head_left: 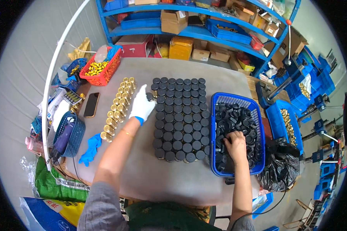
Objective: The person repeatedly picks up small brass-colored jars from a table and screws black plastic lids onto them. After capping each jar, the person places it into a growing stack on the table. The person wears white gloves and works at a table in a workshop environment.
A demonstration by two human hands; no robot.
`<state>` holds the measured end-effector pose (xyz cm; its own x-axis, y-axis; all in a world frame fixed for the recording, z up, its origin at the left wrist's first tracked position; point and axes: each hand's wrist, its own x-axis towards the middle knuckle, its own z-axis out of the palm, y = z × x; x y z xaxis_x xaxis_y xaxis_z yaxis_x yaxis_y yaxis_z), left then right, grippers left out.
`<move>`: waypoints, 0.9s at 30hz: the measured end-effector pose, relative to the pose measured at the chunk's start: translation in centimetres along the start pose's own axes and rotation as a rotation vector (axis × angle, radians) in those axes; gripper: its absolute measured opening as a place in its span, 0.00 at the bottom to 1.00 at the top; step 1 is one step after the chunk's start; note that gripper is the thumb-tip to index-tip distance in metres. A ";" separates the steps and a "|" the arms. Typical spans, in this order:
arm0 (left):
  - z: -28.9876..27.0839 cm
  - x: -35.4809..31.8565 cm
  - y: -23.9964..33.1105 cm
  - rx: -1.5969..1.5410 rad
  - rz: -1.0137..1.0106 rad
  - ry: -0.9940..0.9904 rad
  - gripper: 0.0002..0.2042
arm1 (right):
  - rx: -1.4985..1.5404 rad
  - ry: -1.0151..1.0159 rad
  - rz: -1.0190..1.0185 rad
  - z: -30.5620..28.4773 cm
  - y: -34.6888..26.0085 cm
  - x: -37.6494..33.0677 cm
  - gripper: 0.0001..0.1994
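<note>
My left hand (141,106), in a white glove, holds a brass fitting with a black cap (149,96) at the left edge of a tight block of black-capped fittings (180,119). Left of it, uncapped brass fittings (118,104) stand in a slanting double row. My bare right hand (236,145) reaches into a blue plastic basket (238,173) of loose black caps (241,115). Its thumb and fingers are drawn together among the caps; what they grip is hidden.
A phone (91,104) and a blue glove (91,150) lie on the table's left. A red basket (104,73) of yellow parts stands at the back left. Right of the blue basket are a black plastic bag (279,165) and a blue crate (275,119) of brass parts.
</note>
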<state>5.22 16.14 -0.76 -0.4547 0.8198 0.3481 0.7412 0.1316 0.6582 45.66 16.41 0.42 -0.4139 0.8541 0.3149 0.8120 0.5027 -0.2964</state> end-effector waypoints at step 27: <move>-10.8 -9.1 -6.7 0.888 0.376 -0.166 0.19 | 0.850 0.205 0.146 -1.1 -6.1 -2.9 0.22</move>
<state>-1.00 1.79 -1.11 -0.0878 0.9531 0.2896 0.9567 0.1616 -0.2419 42.33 10.68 2.29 -0.1818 0.9181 0.3523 0.2368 0.3886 -0.8905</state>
